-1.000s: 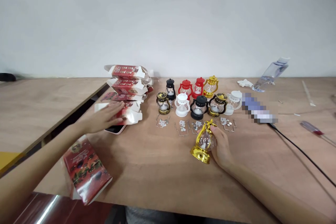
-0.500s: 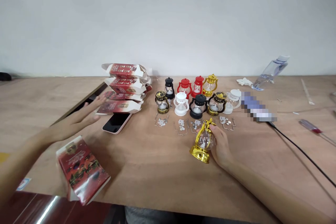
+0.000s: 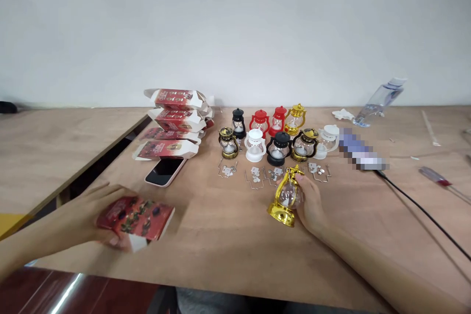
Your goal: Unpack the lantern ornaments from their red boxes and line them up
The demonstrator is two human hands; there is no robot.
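Note:
My left hand (image 3: 105,211) is closed round one end of a red printed box (image 3: 142,218), tilted over the near left of the table; the hand is a little blurred. In my right hand (image 3: 309,201) is a gold lantern (image 3: 285,198), gripped near its top and leaning, with its base toward the lower left. Behind it stand small lanterns in two rows, among them a white lantern (image 3: 254,146), a black lantern (image 3: 278,148) and a red lantern (image 3: 259,122). Wire handles (image 3: 254,181) with small white and silver pieces lie in front of them.
Red boxes (image 3: 176,120) with open flaps are stacked at the back left, a phone (image 3: 165,171) in front of them. A tilted bottle (image 3: 379,103), a partly pixelated device (image 3: 362,152) on a black cable and a screwdriver (image 3: 434,175) are on the right.
My left hand has come back from beside the stacked boxes and taken hold of the near red box, which has turned and moved right. My right hand and the gold lantern are nearly unchanged.

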